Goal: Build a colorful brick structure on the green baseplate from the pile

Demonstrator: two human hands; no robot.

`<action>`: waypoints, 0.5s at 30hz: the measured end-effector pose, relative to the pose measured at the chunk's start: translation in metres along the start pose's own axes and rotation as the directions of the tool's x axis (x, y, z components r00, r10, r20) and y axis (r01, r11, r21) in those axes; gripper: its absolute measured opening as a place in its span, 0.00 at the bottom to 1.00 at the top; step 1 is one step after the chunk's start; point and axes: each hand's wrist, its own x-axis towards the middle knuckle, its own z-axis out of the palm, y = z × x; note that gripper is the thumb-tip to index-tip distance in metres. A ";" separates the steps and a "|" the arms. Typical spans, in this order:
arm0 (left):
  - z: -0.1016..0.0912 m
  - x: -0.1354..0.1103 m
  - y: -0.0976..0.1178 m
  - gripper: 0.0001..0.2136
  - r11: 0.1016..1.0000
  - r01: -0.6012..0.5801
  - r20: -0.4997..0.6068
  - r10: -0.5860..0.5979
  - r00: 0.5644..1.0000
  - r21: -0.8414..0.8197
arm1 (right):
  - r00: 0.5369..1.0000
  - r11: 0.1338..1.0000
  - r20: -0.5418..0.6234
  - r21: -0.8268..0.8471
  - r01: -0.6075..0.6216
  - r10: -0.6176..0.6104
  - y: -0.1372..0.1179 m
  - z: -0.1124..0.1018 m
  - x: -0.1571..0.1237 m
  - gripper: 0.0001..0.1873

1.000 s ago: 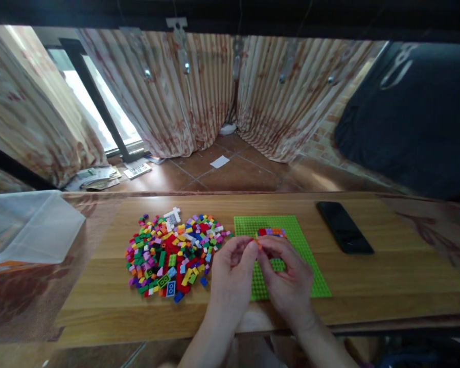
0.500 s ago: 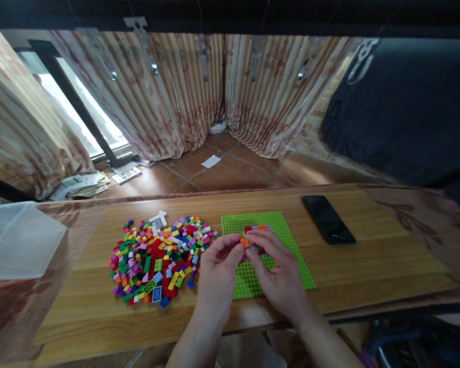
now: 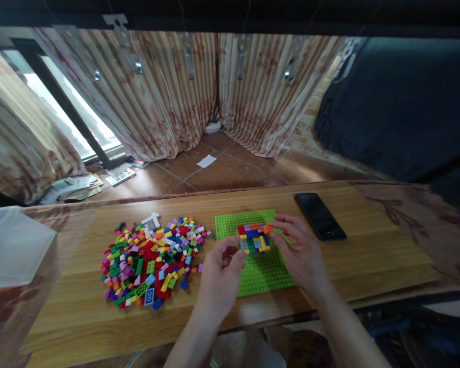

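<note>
A multicoloured block (image 3: 254, 241) is sitting toward the far edge of the green baseplate (image 3: 257, 280); the right hand (image 3: 303, 254) is pinching an orange brick (image 3: 267, 229) at the block's right end, the left hand (image 3: 220, 275) is half-curling at its left, grip unclear; loose bricks (image 3: 150, 267) are lying toward the tabletop (image 3: 302, 317)'s left edge

Readable text: none | white printed item (image 3: 120, 177) on floor: dark characters, too small and blurred to read
</note>
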 end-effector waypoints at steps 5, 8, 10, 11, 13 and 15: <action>0.007 -0.004 -0.013 0.18 0.974 -0.016 0.137 -0.016 0.990 0.227 | 0.986 0.999 0.163 -0.033 0.019 -0.014 0.001 0.005 -0.005 0.10; 0.010 -0.006 -0.016 0.21 0.947 -0.045 0.185 -0.015 0.983 0.318 | 0.981 0.999 0.195 -0.039 0.008 0.000 0.002 0.008 -0.007 0.10; 0.012 -0.007 -0.016 0.23 0.933 -0.072 0.215 -0.006 0.977 0.353 | 0.980 0.999 0.200 -0.042 -0.008 0.016 0.004 0.008 -0.007 0.10; 0.013 -0.008 -0.016 0.24 0.926 -0.085 0.227 -0.001 0.974 0.368 | 0.979 0.999 0.202 -0.044 -0.015 0.024 0.004 0.008 -0.007 0.10; 0.015 -0.009 -0.017 0.26 0.913 -0.105 0.250 0.004 0.968 0.394 | 0.980 0.999 0.196 -0.048 -0.026 0.035 0.004 0.009 -0.007 0.10; 0.017 -0.010 -0.018 0.27 0.904 -0.109 0.261 -0.003 0.965 0.413 | 0.983 0.998 0.176 -0.046 -0.040 0.047 0.004 0.009 -0.007 0.11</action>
